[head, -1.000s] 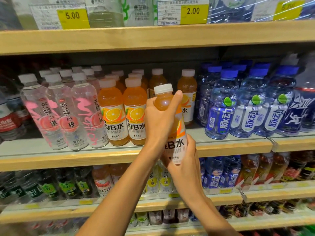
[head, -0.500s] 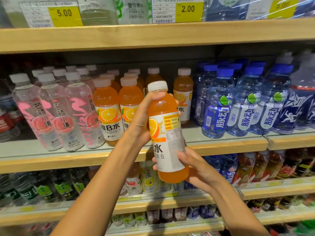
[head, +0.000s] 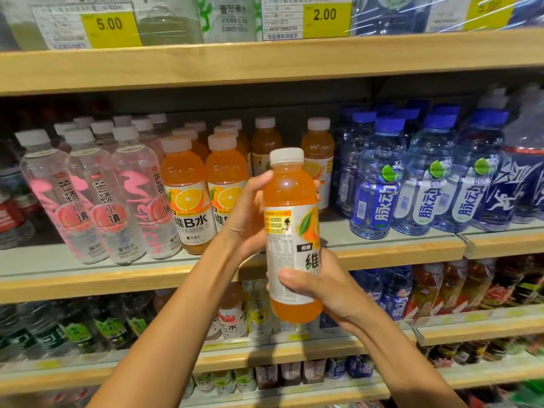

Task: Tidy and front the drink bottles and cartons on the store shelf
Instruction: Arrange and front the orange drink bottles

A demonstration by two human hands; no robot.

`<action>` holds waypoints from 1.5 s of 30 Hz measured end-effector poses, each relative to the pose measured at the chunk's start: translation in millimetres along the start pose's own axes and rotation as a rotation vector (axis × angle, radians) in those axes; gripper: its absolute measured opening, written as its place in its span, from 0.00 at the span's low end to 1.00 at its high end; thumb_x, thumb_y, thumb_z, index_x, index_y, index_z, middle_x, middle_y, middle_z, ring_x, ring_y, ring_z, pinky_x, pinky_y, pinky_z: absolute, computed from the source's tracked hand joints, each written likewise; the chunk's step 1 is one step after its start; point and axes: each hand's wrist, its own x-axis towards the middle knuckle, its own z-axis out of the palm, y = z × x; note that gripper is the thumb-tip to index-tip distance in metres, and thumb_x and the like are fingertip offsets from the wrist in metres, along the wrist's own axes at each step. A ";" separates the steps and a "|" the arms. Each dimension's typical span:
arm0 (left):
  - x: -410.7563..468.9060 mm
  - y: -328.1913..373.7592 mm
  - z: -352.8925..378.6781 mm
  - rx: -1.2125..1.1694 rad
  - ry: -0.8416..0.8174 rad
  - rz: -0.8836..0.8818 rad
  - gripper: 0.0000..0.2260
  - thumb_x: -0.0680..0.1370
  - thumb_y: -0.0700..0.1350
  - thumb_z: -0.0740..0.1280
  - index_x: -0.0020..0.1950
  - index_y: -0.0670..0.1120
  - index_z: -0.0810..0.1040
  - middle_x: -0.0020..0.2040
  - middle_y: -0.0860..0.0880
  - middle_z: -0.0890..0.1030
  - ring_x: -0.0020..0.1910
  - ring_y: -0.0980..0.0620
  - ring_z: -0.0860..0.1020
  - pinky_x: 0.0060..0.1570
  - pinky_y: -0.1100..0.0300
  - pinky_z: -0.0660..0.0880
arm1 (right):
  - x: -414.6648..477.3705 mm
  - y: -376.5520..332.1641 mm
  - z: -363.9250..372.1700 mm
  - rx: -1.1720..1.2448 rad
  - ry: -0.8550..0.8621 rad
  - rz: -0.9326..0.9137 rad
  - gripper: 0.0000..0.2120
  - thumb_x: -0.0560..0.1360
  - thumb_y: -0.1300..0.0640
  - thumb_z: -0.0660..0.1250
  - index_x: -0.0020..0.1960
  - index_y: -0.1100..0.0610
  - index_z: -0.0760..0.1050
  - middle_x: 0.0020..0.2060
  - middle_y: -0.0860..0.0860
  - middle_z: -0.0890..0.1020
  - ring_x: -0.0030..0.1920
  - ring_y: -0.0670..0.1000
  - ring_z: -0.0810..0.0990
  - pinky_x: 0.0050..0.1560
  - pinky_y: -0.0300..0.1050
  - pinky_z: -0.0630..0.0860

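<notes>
An orange vitamin drink bottle [head: 290,231] with a white cap is held upright in front of the middle shelf [head: 397,248]. My left hand [head: 244,219] grips its upper body from the left. My right hand [head: 318,287] grips its lower part from the right and below. The label's printed side and part of the front face me. Behind it, two orange bottles [head: 184,195] of the same kind stand at the shelf's front, with more set further back [head: 318,160], leaving a gap at the front.
Clear pink-labelled bottles [head: 97,201] stand left of the orange ones, blue-capped bottles [head: 379,184] to the right. A wooden upper shelf [head: 265,63] carries price tags. Lower shelves [head: 265,357] hold several more drinks.
The bottle has been lifted away from the shelf toward me and turned in my hands, so a different part of its label faces me. My right hand has shifted lower.
</notes>
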 end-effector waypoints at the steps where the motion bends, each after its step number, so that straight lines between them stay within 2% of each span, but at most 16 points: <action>1: 0.4 -1.7 -4.0 0.111 0.085 0.017 0.22 0.68 0.58 0.74 0.55 0.47 0.82 0.51 0.44 0.84 0.50 0.49 0.82 0.50 0.56 0.79 | 1.0 -3.3 -0.9 -0.070 0.085 -0.016 0.27 0.59 0.47 0.75 0.56 0.53 0.77 0.47 0.53 0.85 0.49 0.53 0.84 0.48 0.47 0.80; 2: 0.1 -3.2 -4.6 0.224 0.163 0.040 0.16 0.73 0.59 0.68 0.51 0.50 0.83 0.45 0.49 0.85 0.46 0.54 0.83 0.46 0.62 0.79 | 2.8 -5.0 -2.7 -0.118 0.159 -0.035 0.27 0.58 0.46 0.76 0.55 0.52 0.76 0.47 0.51 0.85 0.48 0.51 0.84 0.46 0.43 0.80; 4: 1.7 -11.9 -9.5 0.416 0.282 0.119 0.15 0.80 0.55 0.59 0.46 0.50 0.82 0.37 0.54 0.83 0.37 0.60 0.81 0.38 0.68 0.76 | 8.2 -6.1 -8.8 -0.188 0.287 -0.087 0.25 0.59 0.50 0.78 0.54 0.51 0.75 0.44 0.48 0.85 0.46 0.47 0.84 0.42 0.38 0.78; 7: -5.0 -31.5 -25.4 0.962 0.362 0.315 0.13 0.81 0.51 0.60 0.51 0.44 0.79 0.44 0.51 0.82 0.43 0.57 0.80 0.44 0.62 0.75 | 19.6 -5.5 -25.8 -0.318 0.463 -0.159 0.22 0.65 0.57 0.79 0.54 0.51 0.73 0.43 0.45 0.84 0.43 0.40 0.82 0.39 0.31 0.76; 11: -18.2 -53.9 -43.6 1.733 0.252 0.414 0.21 0.79 0.58 0.55 0.58 0.45 0.77 0.50 0.50 0.81 0.48 0.54 0.78 0.43 0.59 0.74 | 34.6 0.7 -47.3 -0.464 0.591 -0.207 0.28 0.65 0.52 0.78 0.60 0.54 0.71 0.48 0.45 0.81 0.48 0.41 0.81 0.47 0.39 0.78; 13: -18.4 -59.7 -50.5 2.005 0.125 0.489 0.20 0.79 0.56 0.55 0.57 0.43 0.78 0.49 0.46 0.81 0.46 0.48 0.79 0.39 0.56 0.75 | 41.3 6.2 -52.8 -0.488 0.625 -0.212 0.29 0.65 0.51 0.78 0.60 0.52 0.70 0.50 0.45 0.81 0.50 0.43 0.80 0.51 0.45 0.79; 15: -15.6 -63.7 -58.5 2.150 -0.029 0.519 0.19 0.80 0.54 0.56 0.55 0.42 0.78 0.48 0.45 0.80 0.44 0.46 0.79 0.39 0.54 0.76 | 47.3 13.4 -56.8 -0.505 0.654 -0.202 0.30 0.64 0.49 0.78 0.61 0.51 0.68 0.50 0.43 0.80 0.52 0.44 0.79 0.54 0.49 0.78; 17: -11.7 -67.3 -65.6 2.230 -0.128 0.524 0.19 0.81 0.55 0.55 0.53 0.43 0.78 0.48 0.45 0.79 0.44 0.46 0.77 0.40 0.53 0.76 | 52.6 19.7 -59.8 -0.503 0.671 -0.185 0.31 0.64 0.48 0.79 0.61 0.50 0.68 0.50 0.43 0.79 0.53 0.45 0.79 0.55 0.51 0.77; 19: -8.7 -70.1 -68.5 2.261 -0.150 0.543 0.18 0.81 0.55 0.55 0.52 0.43 0.77 0.47 0.45 0.78 0.43 0.46 0.76 0.39 0.53 0.75 | 56.9 23.6 -62.2 -0.501 0.681 -0.176 0.32 0.64 0.48 0.78 0.62 0.50 0.67 0.52 0.44 0.79 0.53 0.45 0.79 0.56 0.50 0.77; 22: -8.9 -73.9 -70.9 2.255 -0.140 0.582 0.17 0.81 0.54 0.55 0.51 0.43 0.77 0.46 0.46 0.77 0.42 0.47 0.76 0.38 0.53 0.75 | 61.2 23.3 -62.6 -0.529 0.646 -0.156 0.31 0.66 0.46 0.76 0.62 0.50 0.64 0.52 0.42 0.77 0.52 0.38 0.77 0.53 0.42 0.76; 24: -10.7 -74.3 -71.0 2.242 -0.127 0.575 0.17 0.81 0.55 0.55 0.51 0.44 0.76 0.46 0.46 0.77 0.43 0.47 0.75 0.38 0.54 0.74 | 61.9 23.4 -60.8 -0.581 0.606 -0.134 0.30 0.68 0.46 0.74 0.63 0.52 0.62 0.54 0.44 0.76 0.53 0.39 0.77 0.52 0.38 0.74; 27: -11.0 -73.6 -70.9 2.224 -0.113 0.553 0.17 0.81 0.55 0.55 0.51 0.44 0.77 0.47 0.47 0.77 0.43 0.48 0.75 0.39 0.55 0.74 | 58.4 26.3 -54.9 -0.741 0.661 -0.130 0.34 0.69 0.47 0.74 0.67 0.57 0.61 0.60 0.53 0.71 0.60 0.50 0.73 0.56 0.44 0.72; 31: -11.7 -73.6 -69.8 2.213 -0.111 0.546 0.17 0.81 0.55 0.56 0.51 0.44 0.76 0.47 0.47 0.77 0.43 0.48 0.75 0.38 0.56 0.73 | 55.9 26.3 -49.5 -0.830 0.813 -0.142 0.38 0.65 0.45 0.76 0.67 0.58 0.64 0.60 0.54 0.74 0.60 0.53 0.74 0.56 0.51 0.74; 35: -12.6 -71.2 -68.0 2.200 -0.107 0.519 0.17 0.81 0.55 0.56 0.52 0.43 0.77 0.47 0.46 0.78 0.44 0.48 0.75 0.40 0.55 0.75 | 67.1 22.1 -52.6 -0.813 0.772 -0.073 0.35 0.65 0.45 0.77 0.66 0.57 0.67 0.58 0.53 0.77 0.59 0.54 0.76 0.55 0.55 0.76; 40: -13.5 -70.7 -65.1 2.191 -0.119 0.499 0.18 0.80 0.54 0.56 0.53 0.43 0.78 0.48 0.46 0.79 0.44 0.48 0.76 0.40 0.55 0.76 | 81.1 21.0 -53.1 -0.784 0.800 -0.041 0.31 0.66 0.47 0.77 0.59 0.57 0.64 0.54 0.56 0.79 0.55 0.57 0.78 0.51 0.59 0.77; 45: -14.5 -70.0 -65.9 2.178 -0.115 0.472 0.19 0.81 0.55 0.55 0.54 0.43 0.77 0.49 0.46 0.79 0.45 0.47 0.76 0.42 0.54 0.76 | 93.9 21.9 -54.1 -0.931 0.857 -0.019 0.25 0.71 0.48 0.73 0.58 0.62 0.67 0.55 0.59 0.72 0.59 0.59 0.71 0.53 0.56 0.73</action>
